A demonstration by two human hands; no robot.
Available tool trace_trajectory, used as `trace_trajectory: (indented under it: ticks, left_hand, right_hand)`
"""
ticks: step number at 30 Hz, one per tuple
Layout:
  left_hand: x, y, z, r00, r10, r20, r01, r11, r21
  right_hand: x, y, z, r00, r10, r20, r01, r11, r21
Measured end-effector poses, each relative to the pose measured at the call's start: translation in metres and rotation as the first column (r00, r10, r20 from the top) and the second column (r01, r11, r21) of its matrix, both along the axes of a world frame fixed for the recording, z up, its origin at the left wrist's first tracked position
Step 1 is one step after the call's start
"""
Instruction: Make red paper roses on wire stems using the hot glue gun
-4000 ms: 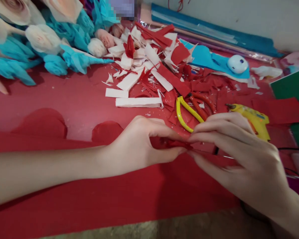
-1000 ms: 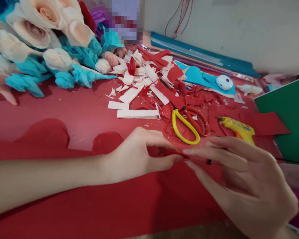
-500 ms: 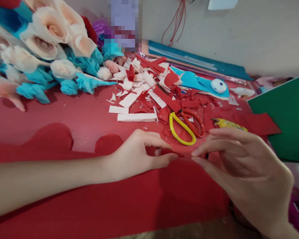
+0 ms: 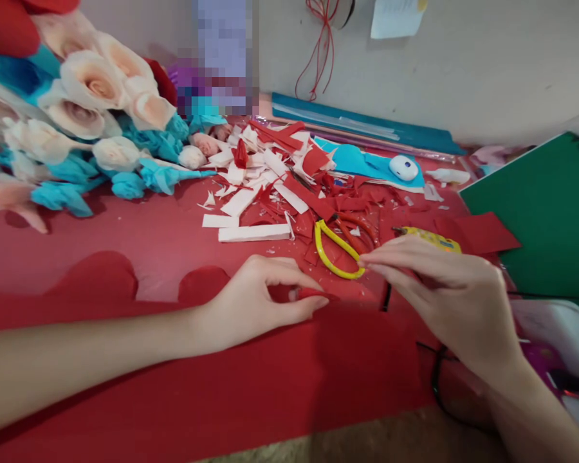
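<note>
My left hand rests on a large red paper sheet and pinches a small folded red paper piece between thumb and fingers. My right hand has its fingers stretched out over the yellow glue gun, which it partly covers. Its fingertips reach toward the yellow-and-red handled scissors. I see nothing held in the right hand. A black cord runs under the right wrist.
A heap of red and white paper scraps lies behind the scissors. Peach and teal paper flowers fill the back left. A green sheet is at the right, a white round tape dispenser on blue paper at the back.
My right hand let go of the red piece and moved right and back, over the glue gun. The left hand keeps its pinch. The view has tilted upward.
</note>
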State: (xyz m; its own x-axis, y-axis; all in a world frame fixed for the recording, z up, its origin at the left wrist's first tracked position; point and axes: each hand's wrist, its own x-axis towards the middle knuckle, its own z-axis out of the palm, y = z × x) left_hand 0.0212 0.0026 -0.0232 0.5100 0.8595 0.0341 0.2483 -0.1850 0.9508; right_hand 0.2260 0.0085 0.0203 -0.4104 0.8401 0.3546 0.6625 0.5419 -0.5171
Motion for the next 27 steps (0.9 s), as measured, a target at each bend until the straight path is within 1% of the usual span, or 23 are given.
trace_trajectory:
  ticks: [2, 4, 8, 11, 14, 16, 17, 18, 20, 22, 23, 24, 25, 26, 27]
  left_hand:
    - [0.0003, -0.0007, -0.0007, 1.000, 0.000, 0.018, -0.001, 1.000, 0.023]
    - [0.0006, -0.0014, -0.0020, 0.999, -0.004, 0.033, 0.002, 0.998, 0.058]
    - [0.0010, -0.0024, -0.0054, 0.999, -0.017, 0.028, 0.012, 0.984, 0.178]
    - [0.0012, -0.0027, -0.0065, 0.999, -0.035, 0.021, 0.028, 0.960, 0.277]
    - [0.0013, -0.0029, -0.0056, 0.997, -0.067, 0.034, 0.053, 0.949, 0.311]
    - [0.0013, -0.0029, -0.0046, 0.996, -0.081, 0.043, 0.064, 0.947, 0.315]
    - [0.0013, -0.0030, -0.0044, 0.996, -0.082, 0.043, 0.064, 0.946, 0.317]
    - [0.0012, -0.0030, -0.0043, 0.996, -0.080, 0.040, 0.063, 0.945, 0.320]
    - [0.0009, -0.0029, -0.0047, 0.996, -0.079, 0.030, 0.065, 0.944, 0.322]
    - [0.0006, -0.0028, -0.0056, 0.997, -0.080, 0.013, 0.072, 0.945, 0.318]
    - [0.0005, -0.0027, -0.0062, 0.997, -0.081, 0.006, 0.075, 0.945, 0.317]
    - [0.0004, -0.0026, -0.0068, 0.997, -0.079, 0.002, 0.075, 0.946, 0.317]
    - [0.0004, -0.0024, -0.0074, 0.997, -0.076, 0.002, 0.071, 0.945, 0.318]
    - [0.0004, -0.0023, -0.0078, 0.998, -0.070, 0.007, 0.064, 0.945, 0.322]
    - [0.0006, -0.0022, -0.0082, 0.998, -0.065, 0.013, 0.057, 0.944, 0.324]
  right_hand:
    - [-0.0007, -0.0023, 0.0003, 0.990, 0.128, 0.062, -0.127, 0.992, -0.023]
    - [-0.0007, -0.0042, -0.0005, 0.968, 0.214, 0.128, -0.210, 0.977, -0.046]
    - [-0.0006, -0.0041, -0.0050, 0.923, 0.309, 0.228, -0.286, 0.949, -0.130]
    - [-0.0023, -0.0024, -0.0076, 0.915, 0.346, 0.208, -0.313, 0.934, -0.172]
    - [-0.0051, -0.0027, -0.0061, 0.949, 0.299, 0.098, -0.278, 0.942, -0.188]
    - [-0.0067, -0.0042, -0.0031, 0.975, 0.221, -0.011, -0.217, 0.943, -0.251]
    - [-0.0071, -0.0052, -0.0015, 0.982, 0.176, -0.065, -0.187, 0.934, -0.304]
    - [-0.0073, -0.0062, -0.0001, 0.985, 0.130, -0.114, -0.163, 0.915, -0.369]
    - [-0.0071, -0.0080, 0.0015, 0.980, 0.057, -0.189, -0.147, 0.847, -0.511]
    - [-0.0066, -0.0091, 0.0013, 0.967, 0.025, -0.254, -0.185, 0.752, -0.632]
    - [-0.0064, -0.0094, 0.0009, 0.957, 0.017, -0.291, -0.217, 0.707, -0.673]
    - [-0.0063, -0.0096, 0.0003, 0.946, 0.009, -0.323, -0.243, 0.680, -0.692]
    - [-0.0062, -0.0098, -0.0002, 0.941, 0.000, -0.337, -0.250, 0.671, -0.698]
    - [-0.0061, -0.0099, -0.0006, 0.946, -0.010, -0.324, -0.230, 0.682, -0.694]
    - [-0.0059, -0.0101, -0.0006, 0.959, -0.017, -0.283, -0.187, 0.713, -0.675]
